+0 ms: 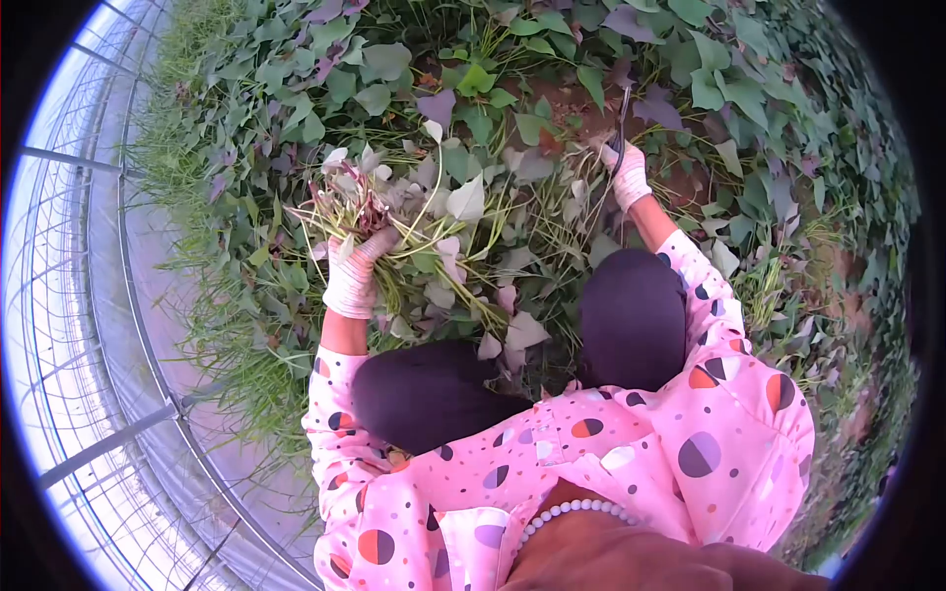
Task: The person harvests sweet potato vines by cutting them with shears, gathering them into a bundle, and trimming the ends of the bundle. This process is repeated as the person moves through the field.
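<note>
My left hand (355,271), in a pale glove, is closed round a bunch of cut vines (434,251), with stem ends sticking up above the fist and pale-backed leaves trailing right toward my knees. My right hand (626,172), gloved too, is wrapped round a dark metal tool (623,123) that looks like scissors or a sickle; its tip reaches up into the leaves. Reddish soil (581,103) shows beside the tool. Whether the right fingers also hold stems is hard to tell.
Dense leafy vines (473,59) cover the ground ahead and to the right. Grass (232,325) grows along the left edge, beside a plastic-covered metal frame (123,246). My dark-clad knees (636,315) are bent just below my hands.
</note>
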Demonstrator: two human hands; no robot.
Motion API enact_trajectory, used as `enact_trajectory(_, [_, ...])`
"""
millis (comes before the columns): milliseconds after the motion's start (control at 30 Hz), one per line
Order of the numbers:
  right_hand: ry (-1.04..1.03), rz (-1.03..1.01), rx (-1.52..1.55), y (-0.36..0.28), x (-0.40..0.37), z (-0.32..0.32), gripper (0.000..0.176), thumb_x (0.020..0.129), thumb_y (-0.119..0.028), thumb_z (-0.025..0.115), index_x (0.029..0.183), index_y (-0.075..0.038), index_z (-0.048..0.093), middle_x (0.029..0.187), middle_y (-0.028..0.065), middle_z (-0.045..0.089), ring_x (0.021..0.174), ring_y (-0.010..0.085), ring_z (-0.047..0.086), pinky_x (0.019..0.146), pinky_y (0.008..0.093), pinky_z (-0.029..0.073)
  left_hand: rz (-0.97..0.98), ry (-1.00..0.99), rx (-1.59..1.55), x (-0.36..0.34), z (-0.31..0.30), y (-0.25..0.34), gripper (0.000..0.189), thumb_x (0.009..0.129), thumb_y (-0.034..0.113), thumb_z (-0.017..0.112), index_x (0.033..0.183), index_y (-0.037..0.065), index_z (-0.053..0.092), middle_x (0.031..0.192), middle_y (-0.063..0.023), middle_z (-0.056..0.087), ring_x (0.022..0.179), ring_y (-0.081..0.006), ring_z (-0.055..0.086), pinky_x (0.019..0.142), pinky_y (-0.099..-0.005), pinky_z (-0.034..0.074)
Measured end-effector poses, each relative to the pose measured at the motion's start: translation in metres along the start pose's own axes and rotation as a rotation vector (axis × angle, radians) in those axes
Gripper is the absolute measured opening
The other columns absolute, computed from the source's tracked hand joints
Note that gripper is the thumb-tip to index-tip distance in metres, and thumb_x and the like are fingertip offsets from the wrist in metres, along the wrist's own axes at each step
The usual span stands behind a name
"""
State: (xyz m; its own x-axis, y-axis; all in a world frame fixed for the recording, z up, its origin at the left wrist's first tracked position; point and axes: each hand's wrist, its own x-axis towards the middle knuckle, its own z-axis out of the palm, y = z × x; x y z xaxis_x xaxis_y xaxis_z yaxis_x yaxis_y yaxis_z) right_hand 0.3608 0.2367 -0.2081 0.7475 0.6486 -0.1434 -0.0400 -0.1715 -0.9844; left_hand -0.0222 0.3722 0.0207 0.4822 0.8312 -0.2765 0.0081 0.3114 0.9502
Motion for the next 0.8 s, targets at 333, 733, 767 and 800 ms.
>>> enact_trajectory(333, [-0.426,-0.564,0.019,-0.324,-0.097,0.005,0.026,0.081,-0.025,0.071,0.094,-0.003,0.065,0.082,0.0002,0.065,0.076,0.0059,0.056,0.073,0.0231,0.045,0.249,-0.221,-0.037,-0.046,0.056,0.095,0.035,0.070,-0.006,0.069,0.104,0.005,0.065,0.089,-0.0004,0.066,0.077,-0.0118,0.061,0.070,-0.0266,0.048])
enact_trajectory(733, [-0.616,-0.779,0.001,-0.373,-0.187,0.071,0.024,0.085,-0.014,0.070,0.103,-0.002,0.060,0.093,0.0012,0.064,0.084,0.0060,0.057,0.077,0.0224,0.047,0.304,-0.379,-0.512,-0.078,0.052,0.069,0.049,0.067,-0.004,0.063,0.115,0.001,0.056,0.093,-0.0069,0.065,0.076,-0.0145,0.061,0.067,-0.0260,0.050])
enact_trajectory(767, [-0.625,-0.719,0.118,-0.366,-0.188,0.078,0.025,0.086,-0.016,0.069,0.104,-0.002,0.060,0.092,0.0015,0.064,0.083,0.0061,0.056,0.075,0.0224,0.047,0.304,-0.380,-0.522,-0.081,0.052,0.068,0.050,0.067,-0.004,0.063,0.116,0.000,0.056,0.092,-0.0063,0.064,0.074,-0.0139,0.060,0.066,-0.0255,0.049])
enact_trajectory(800, [-0.631,-0.656,0.237,-0.359,-0.189,0.081,0.026,0.086,-0.018,0.068,0.105,-0.002,0.060,0.091,0.0017,0.064,0.082,0.0062,0.056,0.073,0.0225,0.047,0.306,-0.379,-0.525,-0.083,0.053,0.066,0.050,0.067,-0.004,0.063,0.116,0.000,0.056,0.092,-0.0063,0.064,0.074,-0.0139,0.060,0.066,-0.0255,0.049])
